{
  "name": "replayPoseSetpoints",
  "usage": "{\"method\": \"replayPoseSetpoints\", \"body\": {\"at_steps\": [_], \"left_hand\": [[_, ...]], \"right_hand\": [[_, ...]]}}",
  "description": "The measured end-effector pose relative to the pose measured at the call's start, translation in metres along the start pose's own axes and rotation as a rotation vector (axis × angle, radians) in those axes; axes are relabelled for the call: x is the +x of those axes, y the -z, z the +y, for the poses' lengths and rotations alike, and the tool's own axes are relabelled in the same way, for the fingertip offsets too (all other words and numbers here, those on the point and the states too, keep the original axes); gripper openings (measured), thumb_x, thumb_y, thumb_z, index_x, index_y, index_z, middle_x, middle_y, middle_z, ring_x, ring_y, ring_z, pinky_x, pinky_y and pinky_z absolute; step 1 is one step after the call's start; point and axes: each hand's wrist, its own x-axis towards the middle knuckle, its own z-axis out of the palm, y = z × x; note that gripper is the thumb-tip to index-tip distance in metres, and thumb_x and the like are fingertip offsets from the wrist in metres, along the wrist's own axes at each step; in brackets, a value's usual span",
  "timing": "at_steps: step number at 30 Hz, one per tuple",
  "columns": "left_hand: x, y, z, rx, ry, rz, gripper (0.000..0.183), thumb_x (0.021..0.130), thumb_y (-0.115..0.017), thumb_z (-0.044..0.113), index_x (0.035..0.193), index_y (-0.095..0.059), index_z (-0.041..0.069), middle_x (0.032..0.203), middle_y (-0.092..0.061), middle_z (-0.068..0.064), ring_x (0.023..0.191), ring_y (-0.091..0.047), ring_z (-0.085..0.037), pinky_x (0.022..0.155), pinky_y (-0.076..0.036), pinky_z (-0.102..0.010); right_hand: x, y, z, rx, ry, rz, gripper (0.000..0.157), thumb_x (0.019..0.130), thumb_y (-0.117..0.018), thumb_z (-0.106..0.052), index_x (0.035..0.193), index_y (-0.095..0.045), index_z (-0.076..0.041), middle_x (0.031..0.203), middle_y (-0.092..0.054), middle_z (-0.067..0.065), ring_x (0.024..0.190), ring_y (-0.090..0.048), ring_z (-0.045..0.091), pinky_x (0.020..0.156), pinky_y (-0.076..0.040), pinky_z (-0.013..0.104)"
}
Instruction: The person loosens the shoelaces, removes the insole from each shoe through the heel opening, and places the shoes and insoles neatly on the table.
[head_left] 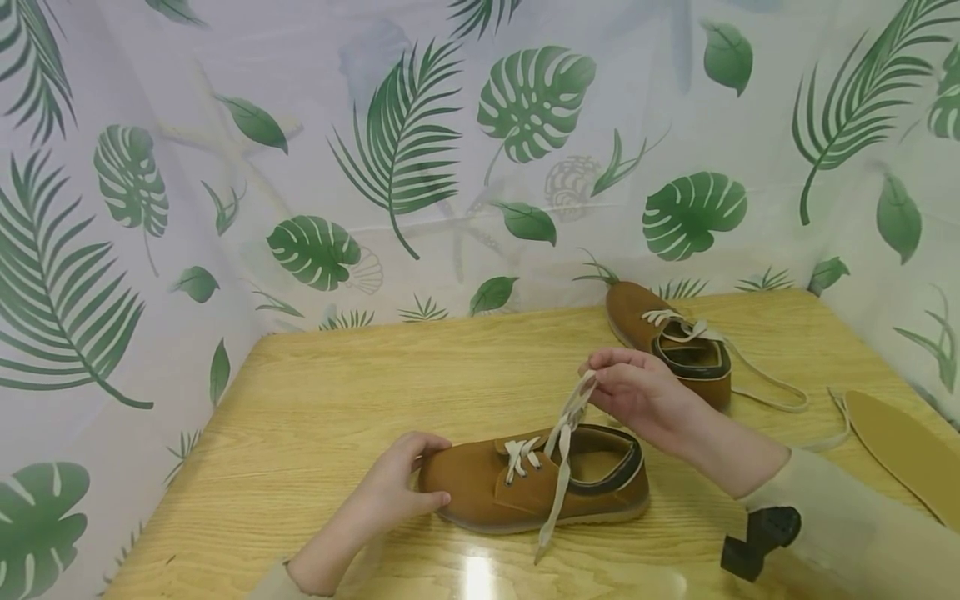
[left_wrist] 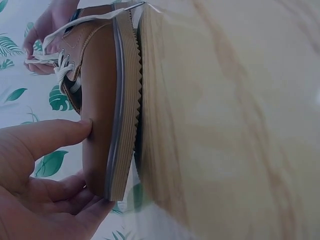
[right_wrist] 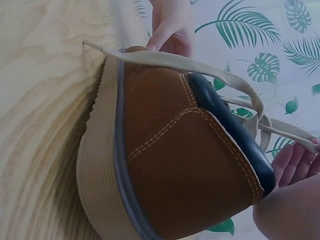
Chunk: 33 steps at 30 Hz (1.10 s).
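A brown shoe (head_left: 480, 483) with a dark collar lies on the table, its toe toward the left. My left hand (head_left: 397, 483) grips the toe, thumb on the near side and fingers round the front, as the left wrist view also shows on the shoe (left_wrist: 100, 120). Above the shoe's opening my right hand (head_left: 637, 392) pinches a looped part of the cream shoelace (head_left: 573, 408) and holds it up. One loose lace end hangs over the shoe's near side. In the right wrist view the raised lace (right_wrist: 290, 131) runs from a crossing to the fingertips.
A second brown shoe (head_left: 637, 317) stands at the back right, its lace (head_left: 772, 387) trailing on the table. A tan insole-shaped piece (head_left: 900, 450) lies at the right edge. Behind the wooden table (head_left: 360, 375) hangs a leaf-printed cloth (head_left: 420, 283).
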Motion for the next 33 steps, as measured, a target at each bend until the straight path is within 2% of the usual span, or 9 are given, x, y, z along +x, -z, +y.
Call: {"method": "replayPoseSetpoints", "body": {"at_steps": [3, 8, 15, 18, 22, 25, 33], "left_hand": [[-0.0001, 0.0002, -0.0003, -0.003, -0.002, -0.004, 0.057, 0.084, -0.086, -0.003, 0.135, -0.060, -0.003, 0.136, -0.061, -0.017, 0.134, -0.058, -0.041, 0.122, -0.046, -0.057], [-0.0002, 0.0002, 0.0000, -0.003, -0.004, -0.009, 0.057, 0.084, -0.086, -0.003, 0.135, -0.060, -0.003, 0.136, -0.061, -0.017, 0.134, -0.058, -0.041, 0.122, -0.045, -0.058], [-0.0005, 0.0006, 0.0003, 0.001, -0.008, -0.011, 0.057, 0.085, -0.086, -0.002, 0.135, -0.060, -0.003, 0.136, -0.062, -0.017, 0.134, -0.058, -0.042, 0.122, -0.046, -0.059], [-0.0006, 0.0005, 0.0003, 0.003, -0.008, -0.011, 0.057, 0.085, -0.086, -0.002, 0.135, -0.060, -0.003, 0.136, -0.062, -0.017, 0.134, -0.058, -0.042, 0.122, -0.046, -0.059], [-0.0007, 0.0005, 0.0011, 0.008, -0.003, -0.008, 0.057, 0.084, -0.086, -0.002, 0.135, -0.060, -0.002, 0.135, -0.062, -0.017, 0.134, -0.058, -0.042, 0.121, -0.046, -0.058], [-0.0003, 0.0001, 0.0007, 0.014, 0.002, -0.009, 0.057, 0.085, -0.086, -0.002, 0.135, -0.060, -0.002, 0.136, -0.062, -0.017, 0.134, -0.058, -0.042, 0.122, -0.046, -0.058], [-0.0008, -0.0008, 0.0010, 0.011, 0.014, -0.013, 0.058, 0.085, -0.086, -0.001, 0.137, -0.060, -0.002, 0.139, -0.061, -0.017, 0.136, -0.057, -0.043, 0.122, -0.046, -0.058]], "right_hand": [[0.0005, -0.0005, 0.0019, 0.025, 0.016, -0.041, 0.039, 0.105, -0.040, 0.008, 0.103, -0.074, -0.010, 0.104, -0.072, -0.001, 0.096, -0.070, 0.009, 0.096, -0.062, 0.023], [-0.0005, -0.0037, 0.0013, -0.017, 0.041, -0.075, 0.036, 0.105, -0.043, 0.008, 0.106, -0.074, -0.011, 0.104, -0.069, -0.002, 0.095, -0.068, 0.008, 0.092, -0.061, 0.022], [-0.0036, -0.0015, -0.0032, -0.048, 0.008, -0.087, 0.037, 0.105, -0.044, 0.010, 0.107, -0.074, -0.011, 0.105, -0.071, -0.003, 0.094, -0.070, 0.007, 0.092, -0.062, 0.022], [-0.0049, 0.0000, -0.0030, -0.138, -0.014, -0.061, 0.034, 0.104, -0.049, 0.009, 0.106, -0.074, -0.014, 0.102, -0.070, -0.005, 0.092, -0.069, 0.006, 0.089, -0.062, 0.021], [-0.0066, -0.0007, -0.0031, -0.367, -0.050, 0.008, 0.030, 0.103, -0.059, 0.005, 0.101, -0.073, -0.021, 0.092, -0.068, -0.011, 0.082, -0.063, 0.003, 0.076, -0.057, 0.019], [-0.0081, -0.0012, -0.0041, -0.494, -0.082, 0.064, 0.027, 0.102, -0.064, 0.001, 0.099, -0.073, -0.024, 0.087, -0.068, -0.013, 0.077, -0.060, 0.002, 0.069, -0.054, 0.018], [-0.0092, 0.0022, -0.0068, -0.619, -0.174, 0.161, 0.020, 0.101, -0.070, -0.005, 0.100, -0.076, -0.024, 0.092, -0.072, -0.012, 0.084, -0.066, 0.005, 0.076, -0.060, 0.020]]}}
